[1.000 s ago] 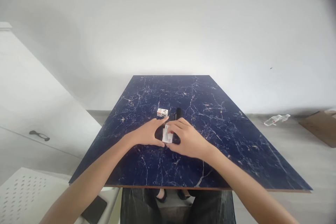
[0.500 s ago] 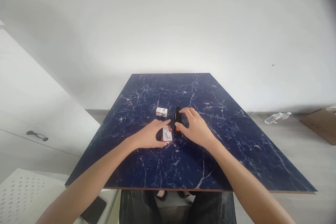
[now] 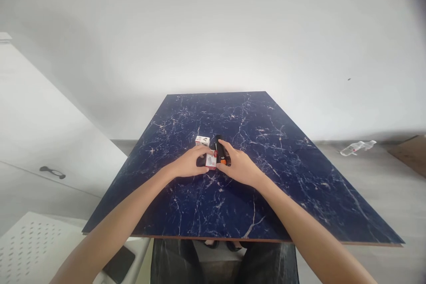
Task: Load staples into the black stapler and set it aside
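Observation:
My left hand [image 3: 191, 162] is closed round a small red-and-white box [image 3: 211, 160], thumb at its near end and fingers at its far end. Directly to the right is a black stapler [image 3: 220, 148] with an orange part near its close end. My right hand [image 3: 238, 163] grips the stapler along its right side, index finger near the far end and thumb by the near end. A second small box, white with dark print [image 3: 202, 140], sits just beyond my left fingers. All three things are close together on the blue marbled table [image 3: 233, 115].
A white cabinet with a dark handle [image 3: 52, 172] is on the left. A dark phone-like slab [image 3: 120, 264] lies on a white seat below the table's left front. Clear plastic bottles [image 3: 357, 147] and a cardboard box [image 3: 411, 153] rest on the floor at right.
Both hands have moved closer together. The stapler has shifted left and now tilts slightly, its far end leaning left. The red-and-white box has moved away from me, nearer the second box.

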`<control>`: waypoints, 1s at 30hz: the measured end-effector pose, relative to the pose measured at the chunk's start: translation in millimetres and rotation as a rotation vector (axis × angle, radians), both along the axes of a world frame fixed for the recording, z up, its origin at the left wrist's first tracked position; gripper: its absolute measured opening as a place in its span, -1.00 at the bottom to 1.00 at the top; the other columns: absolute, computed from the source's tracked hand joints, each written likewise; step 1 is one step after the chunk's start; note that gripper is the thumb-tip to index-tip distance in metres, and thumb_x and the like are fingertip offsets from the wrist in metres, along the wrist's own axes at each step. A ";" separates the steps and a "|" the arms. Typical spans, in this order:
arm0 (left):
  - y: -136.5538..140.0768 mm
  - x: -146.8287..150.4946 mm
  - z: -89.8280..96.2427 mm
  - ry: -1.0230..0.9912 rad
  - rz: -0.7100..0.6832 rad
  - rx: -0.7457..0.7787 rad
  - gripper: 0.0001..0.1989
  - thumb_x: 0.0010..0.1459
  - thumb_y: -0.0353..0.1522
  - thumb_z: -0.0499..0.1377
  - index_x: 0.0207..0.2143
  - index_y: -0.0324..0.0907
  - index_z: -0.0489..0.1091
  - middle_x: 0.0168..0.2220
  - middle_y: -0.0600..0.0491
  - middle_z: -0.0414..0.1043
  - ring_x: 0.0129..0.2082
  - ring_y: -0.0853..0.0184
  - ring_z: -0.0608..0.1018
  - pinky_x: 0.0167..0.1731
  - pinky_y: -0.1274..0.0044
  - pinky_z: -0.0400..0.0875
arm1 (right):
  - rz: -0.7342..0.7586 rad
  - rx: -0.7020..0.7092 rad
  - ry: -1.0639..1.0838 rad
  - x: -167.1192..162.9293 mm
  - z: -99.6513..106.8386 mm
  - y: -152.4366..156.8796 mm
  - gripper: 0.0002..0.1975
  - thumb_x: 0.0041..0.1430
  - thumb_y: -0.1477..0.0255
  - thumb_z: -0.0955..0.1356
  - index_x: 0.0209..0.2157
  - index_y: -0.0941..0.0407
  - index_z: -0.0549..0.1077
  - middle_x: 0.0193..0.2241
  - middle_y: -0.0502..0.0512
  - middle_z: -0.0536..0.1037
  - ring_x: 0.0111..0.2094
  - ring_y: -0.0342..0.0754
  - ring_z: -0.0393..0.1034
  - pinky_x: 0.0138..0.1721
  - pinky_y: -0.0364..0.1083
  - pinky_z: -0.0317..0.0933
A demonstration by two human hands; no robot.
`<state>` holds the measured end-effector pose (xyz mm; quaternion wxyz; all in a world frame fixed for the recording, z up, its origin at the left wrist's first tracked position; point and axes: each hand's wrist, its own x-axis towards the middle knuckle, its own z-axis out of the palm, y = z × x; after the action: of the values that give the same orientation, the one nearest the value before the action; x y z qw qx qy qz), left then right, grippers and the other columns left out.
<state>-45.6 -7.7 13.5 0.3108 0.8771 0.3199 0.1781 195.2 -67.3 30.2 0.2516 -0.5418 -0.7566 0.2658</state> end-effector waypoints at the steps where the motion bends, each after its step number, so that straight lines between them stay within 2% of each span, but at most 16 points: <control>1: 1.2 0.3 0.6 -0.015 -0.004 -0.034 -0.45 0.12 -0.31 0.35 0.18 0.02 0.39 0.18 -0.10 0.37 0.04 0.09 0.53 0.02 0.24 0.48 | 0.000 -0.002 0.005 -0.3 0.0 -0.3 -0.14 0.14 0.38 0.41 0.41 0.02 0.02 -0.02 0.21 0.57 -0.14 0.09 0.51 -0.17 -0.04 0.30; 5: 2.3 5.7 -2.8 -0.087 0.006 -0.130 -0.45 0.05 -0.33 0.39 0.12 -0.03 0.43 0.14 -0.09 0.40 -0.06 0.16 0.58 -0.06 0.32 0.52 | 0.004 0.032 0.014 -1.5 -2.5 -1.1 -0.06 0.04 0.40 0.46 0.40 0.04 0.04 0.06 0.25 0.52 -0.06 0.12 0.49 -0.12 -0.02 0.32; 9: -3.3 12.6 -10.5 -0.127 0.060 -0.085 -0.48 0.05 -0.29 0.39 0.09 -0.06 0.43 0.09 -0.10 0.42 -0.09 0.18 0.58 -0.08 0.32 0.52 | -0.021 0.073 -0.002 -2.9 -8.2 0.0 -0.07 0.04 0.41 0.45 0.40 0.04 0.04 0.17 0.29 0.43 0.04 0.16 0.46 -0.02 0.04 0.32; 12: -5.1 12.0 -12.5 -0.079 0.060 0.052 -0.51 0.08 -0.23 0.38 0.07 -0.05 0.42 0.13 -0.10 0.37 0.05 0.10 0.50 0.04 0.24 0.45 | -0.015 0.086 -0.020 -3.3 -11.3 1.3 -0.07 0.05 0.39 0.44 0.41 0.04 0.02 0.22 0.28 0.39 0.10 0.19 0.42 0.05 0.08 0.31; 14: -0.5 7.4 -12.3 -0.036 0.075 0.186 -0.60 0.16 -0.18 0.33 0.02 -0.06 0.44 0.15 -0.10 0.34 0.14 0.05 0.41 0.13 0.19 0.37 | -0.003 0.087 -0.040 -2.4 -11.7 2.0 -0.06 0.08 0.36 0.44 0.43 0.04 -0.01 0.26 0.28 0.34 0.14 0.21 0.39 0.09 0.11 0.29; 17: 15.7 -1.8 -14.3 -0.017 0.198 0.404 -0.75 0.33 -0.21 0.14 -0.04 -0.11 0.45 0.13 -0.11 0.36 0.17 0.05 0.36 0.19 0.16 0.28 | 0.035 0.068 -0.080 0.8 -10.7 3.1 -0.04 0.12 0.32 0.43 0.45 0.03 -0.08 0.33 0.29 0.24 0.21 0.25 0.32 0.14 0.14 0.26; 19: 28.2 -5.6 -17.9 0.004 0.275 0.493 -0.73 0.37 -0.31 0.06 0.03 -0.15 0.43 0.18 -0.13 0.34 0.20 0.06 0.32 0.22 0.16 0.24 | 0.059 0.060 -0.095 3.5 -10.0 3.8 -0.05 0.15 0.31 0.42 0.45 0.01 -0.10 0.35 0.29 0.19 0.25 0.26 0.27 0.17 0.15 0.24; 21: 37.5 -5.7 -21.9 0.063 0.304 0.491 -0.63 0.35 -0.40 0.04 0.17 -0.17 0.36 0.16 -0.14 0.37 0.18 0.07 0.34 0.18 0.19 0.27 | 0.077 0.057 -0.092 5.7 -10.0 4.4 -0.05 0.16 0.30 0.42 0.46 0.00 -0.11 0.36 0.29 0.18 0.27 0.26 0.25 0.19 0.15 0.22; 23: 41.4 -2.8 -24.5 0.128 0.315 0.456 -0.55 0.32 -0.44 0.04 0.24 -0.19 0.29 0.04 -0.12 0.45 0.07 0.10 0.40 0.09 0.25 0.34 | 0.088 0.061 -0.088 6.9 -10.5 4.7 -0.05 0.17 0.28 0.42 0.46 0.01 -0.11 0.35 0.29 0.18 0.27 0.25 0.24 0.19 0.14 0.22; 25: 40.2 1.2 -24.9 0.173 0.332 0.460 -0.55 0.32 -0.40 0.07 0.24 -0.20 0.30 -0.04 -0.10 0.48 -0.01 0.10 0.42 0.03 0.27 0.36 | 0.092 0.072 -0.095 7.2 -11.0 4.7 -0.06 0.18 0.27 0.42 0.46 0.01 -0.12 0.35 0.30 0.18 0.27 0.24 0.24 0.20 0.13 0.22; 28: 33.9 5.3 -22.1 0.217 0.366 0.501 -0.56 0.31 -0.27 0.14 0.18 -0.22 0.37 -0.08 -0.13 0.48 -0.02 0.04 0.41 0.05 0.20 0.32 | 0.092 0.077 -0.115 7.2 -10.9 4.4 -0.06 0.19 0.26 0.41 0.46 0.00 -0.14 0.35 0.29 0.17 0.27 0.24 0.25 0.19 0.13 0.22; 30: 29.9 4.9 -19.5 0.223 0.323 0.461 -0.50 0.27 -0.26 0.17 0.23 -0.22 0.33 -0.08 -0.14 0.47 -0.01 0.02 0.42 0.07 0.17 0.30 | 0.101 0.070 -0.116 7.4 -10.0 4.2 -0.05 0.19 0.27 0.41 0.46 0.00 -0.15 0.36 0.28 0.16 0.26 0.23 0.26 0.18 0.13 0.23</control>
<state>-40.7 22.2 -6.0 0.0340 0.8765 0.4384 0.1960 202.6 -63.1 20.2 0.2121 -0.5084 -0.8051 0.2198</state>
